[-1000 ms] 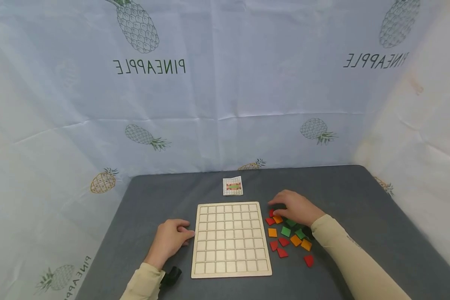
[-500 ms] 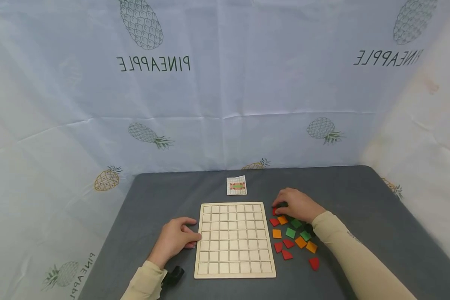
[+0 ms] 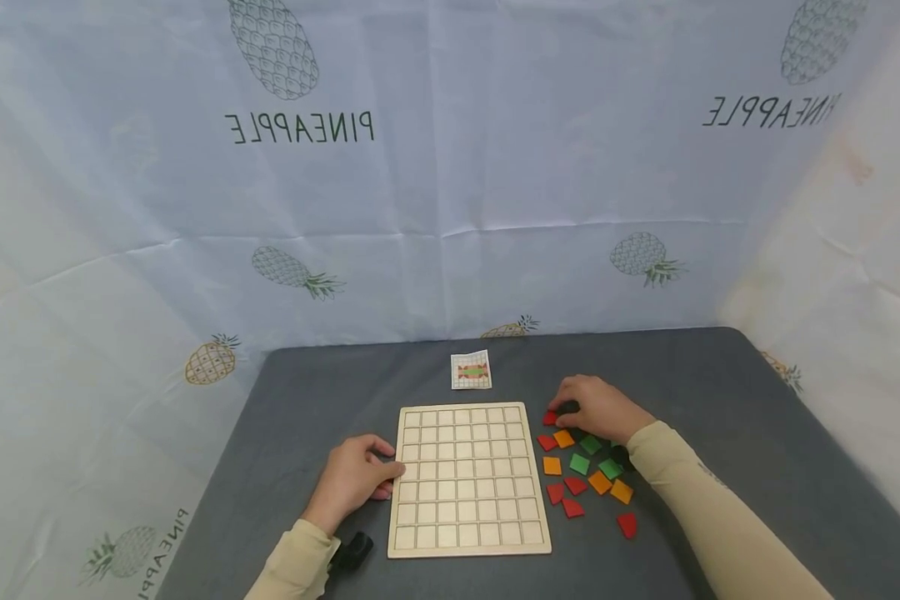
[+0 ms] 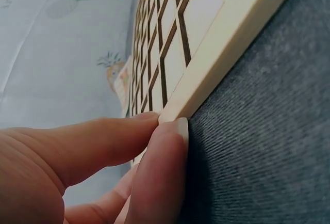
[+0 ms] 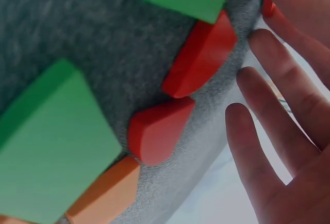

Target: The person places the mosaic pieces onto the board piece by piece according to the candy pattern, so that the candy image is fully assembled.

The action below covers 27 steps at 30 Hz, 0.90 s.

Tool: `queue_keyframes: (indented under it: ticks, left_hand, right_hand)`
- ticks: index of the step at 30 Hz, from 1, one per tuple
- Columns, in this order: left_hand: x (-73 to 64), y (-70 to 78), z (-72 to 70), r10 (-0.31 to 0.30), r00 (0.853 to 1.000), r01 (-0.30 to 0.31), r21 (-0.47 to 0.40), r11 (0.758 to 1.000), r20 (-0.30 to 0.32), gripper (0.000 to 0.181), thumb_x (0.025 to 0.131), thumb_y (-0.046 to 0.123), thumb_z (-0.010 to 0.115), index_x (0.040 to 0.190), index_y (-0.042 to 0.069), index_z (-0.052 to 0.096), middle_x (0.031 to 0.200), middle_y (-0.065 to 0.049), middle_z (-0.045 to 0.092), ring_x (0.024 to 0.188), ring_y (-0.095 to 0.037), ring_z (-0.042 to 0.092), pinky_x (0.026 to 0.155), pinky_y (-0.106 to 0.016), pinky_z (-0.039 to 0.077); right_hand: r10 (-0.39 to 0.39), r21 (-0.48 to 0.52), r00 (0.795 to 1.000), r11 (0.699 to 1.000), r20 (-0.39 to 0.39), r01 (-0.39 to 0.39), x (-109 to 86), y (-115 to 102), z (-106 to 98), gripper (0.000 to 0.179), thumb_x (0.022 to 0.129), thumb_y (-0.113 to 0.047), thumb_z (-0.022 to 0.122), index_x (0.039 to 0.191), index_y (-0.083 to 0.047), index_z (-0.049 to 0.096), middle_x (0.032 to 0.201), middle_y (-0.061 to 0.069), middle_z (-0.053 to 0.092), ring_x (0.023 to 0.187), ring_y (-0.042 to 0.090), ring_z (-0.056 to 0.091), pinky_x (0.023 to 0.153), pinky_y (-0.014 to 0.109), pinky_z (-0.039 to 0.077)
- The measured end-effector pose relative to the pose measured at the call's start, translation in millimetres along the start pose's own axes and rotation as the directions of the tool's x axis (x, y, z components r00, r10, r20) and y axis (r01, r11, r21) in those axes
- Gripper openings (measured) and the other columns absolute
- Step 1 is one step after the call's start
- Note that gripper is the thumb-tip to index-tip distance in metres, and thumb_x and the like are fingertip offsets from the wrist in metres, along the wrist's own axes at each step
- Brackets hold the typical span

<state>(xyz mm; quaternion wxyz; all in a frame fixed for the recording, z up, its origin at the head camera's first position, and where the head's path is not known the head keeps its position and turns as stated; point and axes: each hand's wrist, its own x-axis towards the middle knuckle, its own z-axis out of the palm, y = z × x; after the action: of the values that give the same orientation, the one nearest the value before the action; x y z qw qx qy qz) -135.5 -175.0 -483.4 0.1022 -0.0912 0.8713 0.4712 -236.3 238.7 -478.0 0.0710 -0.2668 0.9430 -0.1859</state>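
Note:
A pale wooden board [image 3: 468,472] with a square grid lies on the dark table. At its left edge my left hand [image 3: 351,477] pinches the rim [image 4: 206,74] between thumb and finger. My right hand [image 3: 602,410] is beyond the board's upper right side, over loose flat pieces. Between its thumb and index finger it pinches a small red piece [image 3: 550,417], seen only as a sliver of red piece [image 5: 267,5] in the right wrist view. The other fingers [image 5: 258,152] are spread. Close by lie a red piece [image 3: 546,442] and an orange square [image 3: 563,438].
Several green squares [image 3: 580,464], orange squares [image 3: 600,482] and red pieces [image 3: 573,507] are scattered right of the board. A small card [image 3: 471,370] with a printed coloured grid pattern lies behind the board. A pineapple-print cloth [image 3: 450,183] hangs behind the table.
The right hand has lifted slightly with the red piece, which shows more between its fingers. The left hand stays at the board's edge. The head view has shifted a little.

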Motion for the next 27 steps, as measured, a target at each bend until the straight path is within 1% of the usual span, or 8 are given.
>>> queue_keyframes:
  ticks: [5,8,10,12,17,20,23,27]
  left_hand:
    - [0.2,0.5,-2.0,-0.031,0.999,0.032,-0.023,0.999,0.013,0.029,0.088,0.011,0.087,0.111,0.001,0.072,0.073,-0.01,0.073,0.057,-0.016,0.072,0.056,-0.033,0.065]
    - [0.8,0.7,-3.3,-0.053,0.998,0.053,-0.022,0.998,0.017,0.031,0.087,0.009,0.086,0.114,0.002,0.071,0.073,-0.011,0.073,0.057,-0.017,0.072,0.056,-0.033,0.065]
    - [1.5,1.5,-3.6,-0.057,0.998,0.057,-0.014,0.998,0.014,0.032,0.088,0.01,0.085,0.116,0.004,0.071,0.073,-0.011,0.073,0.057,-0.017,0.072,0.056,-0.033,0.064]
    - [2.2,2.7,-3.8,-0.053,0.998,0.053,-0.011,0.999,0.015,0.033,0.088,0.01,0.085,0.117,0.005,0.07,0.074,-0.01,0.073,0.057,-0.018,0.072,0.057,-0.034,0.064]
    - [3.2,5.5,-3.1,-0.04,0.999,0.04,-0.009,0.999,0.016,0.033,0.088,0.01,0.084,0.118,0.005,0.071,0.074,-0.011,0.073,0.058,-0.018,0.072,0.057,-0.034,0.064]
    - [3.4,6.4,-2.5,-0.039,0.999,0.04,-0.011,0.999,0.02,0.033,0.089,0.01,0.084,0.118,0.005,0.07,0.074,-0.011,0.073,0.058,-0.018,0.072,0.057,-0.034,0.064]
    - [3.2,6.5,-2.5,-0.039,0.999,0.04,-0.015,0.999,0.027,0.033,0.089,0.009,0.084,0.119,0.004,0.07,0.075,-0.011,0.072,0.058,-0.018,0.072,0.057,-0.035,0.064]
    - [4.2,5.7,-3.1,-0.05,0.998,0.051,-0.037,0.998,0.037,0.034,0.088,0.009,0.084,0.119,0.004,0.07,0.076,-0.012,0.072,0.057,-0.018,0.071,0.057,-0.036,0.065]
  right_hand:
    - [0.055,0.059,0.998,0.997,-0.012,-0.055,-5.7,-7.1,-0.1,0.016,0.096,-0.025,0.084,0.112,-0.024,0.084,0.111,-0.006,0.075,0.106,0.021,0.069,0.091,0.044,0.063]
    - [0.085,0.109,0.996,0.991,-0.031,-0.081,-11.0,-18.0,1.6,0.016,0.096,-0.024,0.084,0.112,-0.024,0.084,0.112,-0.006,0.075,0.108,0.022,0.069,0.092,0.045,0.063]
    - [0.098,0.133,0.994,0.987,-0.052,-0.091,-14.4,-27.2,3.6,0.016,0.097,-0.024,0.083,0.113,-0.025,0.084,0.113,-0.007,0.075,0.11,0.023,0.069,0.093,0.046,0.063]
    - [0.113,0.151,0.991,0.983,-0.07,-0.102,-17.6,-37.1,7.4,0.016,0.096,-0.024,0.084,0.112,-0.026,0.083,0.112,-0.008,0.074,0.11,0.021,0.069,0.094,0.044,0.063]
    - [0.097,0.131,0.989,0.988,-0.108,-0.083,-22.5,-58.1,19.7,0.017,0.093,-0.023,0.087,0.11,-0.024,0.084,0.107,-0.011,0.073,0.101,0.013,0.066,0.087,0.035,0.062]
    - [0.096,0.107,0.989,0.991,-0.112,-0.084,-23.1,-66.8,25.9,0.017,0.092,-0.025,0.088,0.109,-0.023,0.084,0.105,-0.012,0.071,0.097,0.009,0.064,0.083,0.029,0.061]
    - [0.091,0.087,0.989,0.993,-0.118,-0.081,-23.8,-72.1,29.4,0.018,0.091,-0.024,0.089,0.108,-0.022,0.084,0.104,-0.011,0.071,0.095,0.009,0.063,0.079,0.028,0.061]
    - [0.078,0.057,0.988,0.996,-0.13,-0.072,-22.9,-74.9,31.9,0.017,0.09,-0.024,0.089,0.107,-0.022,0.084,0.103,-0.011,0.071,0.095,0.009,0.062,0.078,0.027,0.06]
